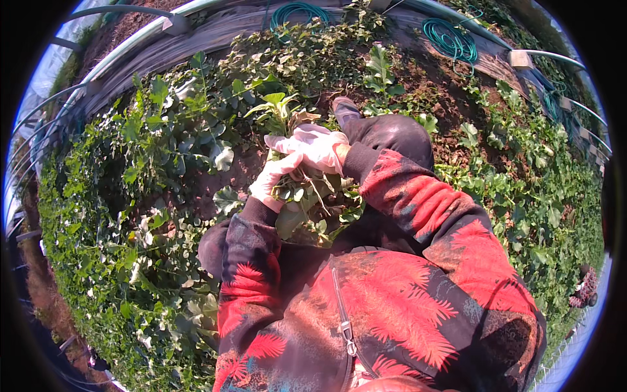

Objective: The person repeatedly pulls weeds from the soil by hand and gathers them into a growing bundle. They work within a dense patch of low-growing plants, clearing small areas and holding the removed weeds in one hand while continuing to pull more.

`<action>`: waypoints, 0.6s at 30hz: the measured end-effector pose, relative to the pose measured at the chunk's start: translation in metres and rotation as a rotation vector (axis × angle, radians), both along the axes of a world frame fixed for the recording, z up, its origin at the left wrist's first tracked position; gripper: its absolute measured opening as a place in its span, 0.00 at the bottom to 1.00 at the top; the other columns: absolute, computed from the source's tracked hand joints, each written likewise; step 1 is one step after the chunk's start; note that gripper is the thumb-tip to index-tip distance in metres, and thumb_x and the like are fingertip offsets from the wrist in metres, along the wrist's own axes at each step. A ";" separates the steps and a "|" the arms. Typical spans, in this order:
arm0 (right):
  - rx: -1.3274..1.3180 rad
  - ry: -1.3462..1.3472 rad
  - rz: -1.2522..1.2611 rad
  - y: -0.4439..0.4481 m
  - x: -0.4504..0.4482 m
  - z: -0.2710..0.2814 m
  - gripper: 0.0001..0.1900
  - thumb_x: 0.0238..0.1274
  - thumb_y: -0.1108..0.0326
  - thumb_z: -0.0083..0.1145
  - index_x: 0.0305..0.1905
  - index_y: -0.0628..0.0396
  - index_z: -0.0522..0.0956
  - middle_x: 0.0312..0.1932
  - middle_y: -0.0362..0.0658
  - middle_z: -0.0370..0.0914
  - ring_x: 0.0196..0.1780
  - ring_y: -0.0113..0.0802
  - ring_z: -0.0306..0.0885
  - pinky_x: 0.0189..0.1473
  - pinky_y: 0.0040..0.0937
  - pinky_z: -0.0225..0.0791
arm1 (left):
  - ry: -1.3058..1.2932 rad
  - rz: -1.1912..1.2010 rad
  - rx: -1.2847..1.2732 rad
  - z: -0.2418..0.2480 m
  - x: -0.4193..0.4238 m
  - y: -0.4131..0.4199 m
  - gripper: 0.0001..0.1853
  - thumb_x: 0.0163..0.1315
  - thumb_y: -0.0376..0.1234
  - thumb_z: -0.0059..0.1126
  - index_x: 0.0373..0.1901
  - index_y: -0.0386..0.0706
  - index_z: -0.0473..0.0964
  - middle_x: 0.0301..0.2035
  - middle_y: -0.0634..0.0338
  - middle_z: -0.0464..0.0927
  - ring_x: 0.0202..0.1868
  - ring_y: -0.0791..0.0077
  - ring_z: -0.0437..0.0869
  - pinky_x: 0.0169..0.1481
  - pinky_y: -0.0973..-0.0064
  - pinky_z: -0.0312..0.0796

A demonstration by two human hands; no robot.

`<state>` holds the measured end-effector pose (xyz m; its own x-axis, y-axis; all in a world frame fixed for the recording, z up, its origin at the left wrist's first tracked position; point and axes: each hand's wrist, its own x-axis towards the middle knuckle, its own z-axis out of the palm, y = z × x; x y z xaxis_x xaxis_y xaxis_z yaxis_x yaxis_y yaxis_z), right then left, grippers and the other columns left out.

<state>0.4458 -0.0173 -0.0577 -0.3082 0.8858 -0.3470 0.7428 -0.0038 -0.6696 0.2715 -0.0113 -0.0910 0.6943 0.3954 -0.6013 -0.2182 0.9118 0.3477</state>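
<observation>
My two hands, in pale gloves, meet in front of me over a bunch of leafy green plants [279, 112]. My left hand [275, 179] is closed around the stems on its side, with leaves and thin pale roots or stems hanging below it. My right hand [318, 147] lies across the top of the bunch, its fingers touching the left hand's thumb side. Broad leaves stick up beyond the hands. More loose greenery [306, 210] lies below them, between my knees. The exact grip of the right fingers is partly hidden.
Dense leafy plants [122, 235] grow on both sides. Brown soil [441, 98] shows at the upper right. Coiled green hoses [450, 41] lie by plastic sheeting [210, 36] and curved greenhouse pipes [117, 54]. Another person [584, 289] is far off at the right.
</observation>
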 end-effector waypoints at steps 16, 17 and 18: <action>-0.172 1.122 -0.956 0.029 0.000 -0.018 0.17 0.66 0.51 0.54 0.50 0.51 0.76 0.50 0.39 0.78 0.48 0.28 0.76 0.47 0.27 0.70 | 0.057 0.684 0.603 0.048 -0.077 0.081 0.18 0.63 0.34 0.58 0.49 0.30 0.74 0.32 0.57 0.80 0.34 0.71 0.81 0.43 0.70 0.76; -0.190 1.129 -0.962 0.028 0.000 -0.021 0.16 0.66 0.52 0.54 0.49 0.51 0.76 0.50 0.39 0.78 0.48 0.28 0.76 0.46 0.27 0.70 | 0.095 0.686 0.605 0.053 -0.082 0.089 0.19 0.64 0.35 0.57 0.50 0.29 0.73 0.32 0.57 0.80 0.35 0.71 0.81 0.44 0.69 0.77; -0.173 1.098 -0.937 0.027 0.000 -0.023 0.16 0.66 0.52 0.54 0.49 0.51 0.76 0.50 0.38 0.78 0.48 0.27 0.76 0.46 0.27 0.70 | 0.009 0.689 0.557 0.058 -0.086 0.100 0.19 0.65 0.35 0.56 0.51 0.28 0.72 0.32 0.56 0.79 0.34 0.69 0.81 0.44 0.67 0.77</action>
